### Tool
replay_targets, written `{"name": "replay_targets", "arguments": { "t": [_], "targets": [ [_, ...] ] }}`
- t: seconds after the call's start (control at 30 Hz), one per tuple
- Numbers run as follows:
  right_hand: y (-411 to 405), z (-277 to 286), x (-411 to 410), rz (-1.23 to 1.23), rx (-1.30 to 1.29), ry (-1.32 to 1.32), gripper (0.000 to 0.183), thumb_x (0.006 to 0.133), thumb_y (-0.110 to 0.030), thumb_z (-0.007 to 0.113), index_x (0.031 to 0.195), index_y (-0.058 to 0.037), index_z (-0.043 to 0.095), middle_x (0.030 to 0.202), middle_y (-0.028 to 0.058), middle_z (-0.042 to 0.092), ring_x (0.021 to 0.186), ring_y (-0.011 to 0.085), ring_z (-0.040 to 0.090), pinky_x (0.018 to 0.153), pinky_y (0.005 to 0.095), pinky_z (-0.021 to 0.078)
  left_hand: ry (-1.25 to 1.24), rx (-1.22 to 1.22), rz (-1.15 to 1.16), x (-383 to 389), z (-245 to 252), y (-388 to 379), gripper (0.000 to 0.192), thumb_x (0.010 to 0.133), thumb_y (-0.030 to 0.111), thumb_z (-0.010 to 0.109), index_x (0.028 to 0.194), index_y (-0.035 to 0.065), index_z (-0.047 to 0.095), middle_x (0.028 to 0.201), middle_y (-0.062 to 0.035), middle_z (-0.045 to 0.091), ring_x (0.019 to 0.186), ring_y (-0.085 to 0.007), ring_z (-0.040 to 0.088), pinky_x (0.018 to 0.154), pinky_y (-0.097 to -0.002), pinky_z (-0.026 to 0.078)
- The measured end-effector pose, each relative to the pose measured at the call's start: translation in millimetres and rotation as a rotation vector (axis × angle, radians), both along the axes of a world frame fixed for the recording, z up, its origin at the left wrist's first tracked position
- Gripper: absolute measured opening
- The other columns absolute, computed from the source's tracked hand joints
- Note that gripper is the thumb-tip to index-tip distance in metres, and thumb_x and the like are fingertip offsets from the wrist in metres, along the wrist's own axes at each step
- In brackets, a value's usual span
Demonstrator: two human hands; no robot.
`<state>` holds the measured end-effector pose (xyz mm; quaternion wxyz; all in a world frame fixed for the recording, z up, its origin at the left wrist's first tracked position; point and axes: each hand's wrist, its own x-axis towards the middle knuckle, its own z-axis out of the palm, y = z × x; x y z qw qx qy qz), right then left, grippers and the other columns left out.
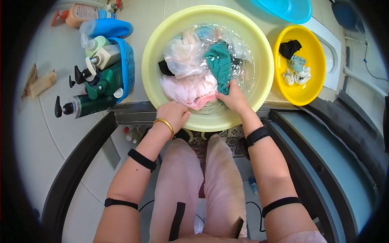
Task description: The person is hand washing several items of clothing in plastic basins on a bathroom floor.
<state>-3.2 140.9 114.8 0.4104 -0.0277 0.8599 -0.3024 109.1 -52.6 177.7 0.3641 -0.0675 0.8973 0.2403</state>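
A large pale yellow plastic basin (149, 65) holds water and wet clothes. My right hand (235, 97) has its thumb and fingers on the lower end of a green cloth (220, 62), beside the basin's near side. My left hand (173, 115) is curled at the near left rim, next to a pale pink garment (188, 86); whether it grips any cloth is hidden. A whitish garment (184, 54) bulges above the water further back, with a black piece (165, 68) at its left. Light blue fabric lies under the water at the back.
On the left, a blue plastic basket (129, 66) holds several pump bottles, with a blue bottle (106, 28) behind it. A yellow basin (314, 79) with small cloths stands at right, near a squat toilet (332, 54) and a cyan basin (291, 10). Dark door frames flank my arms.
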Motion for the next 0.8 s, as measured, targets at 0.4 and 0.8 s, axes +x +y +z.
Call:
{"name": "replay_targets", "arguments": {
  "t": [0.4,0.8],
  "targets": [
    [-7,-6,13,-0.007,-0.047,0.052,0.051,0.062,-0.006,0.065,0.103,0.0065,0.039,0.097,0.0272,0.052,0.093,0.0384,0.053,0.081,0.0362,0.0425,0.082,-0.106,0.117,13,-7,7,0.02,0.077,0.026,0.053,0.074,0.0104,0.065,0.073,-0.0099,0.061,0.076,-0.0289,0.057,0.066,-0.0403,0.045],
    [-10,-1,-2,0.151,0.082,0.14,0.039,0.067,-0.013,0.067,0.097,0.0071,0.054,0.088,0.0211,0.06,0.068,0.027,0.062,0.051,0.0334,0.0486,0.148,-0.247,0.033,14,-22,12,0.028,0.077,0.031,0.048,0.076,0.0104,0.066,0.075,-0.0134,0.062,0.073,-0.031,0.059,0.068,-0.0397,0.046]
  ]
}}
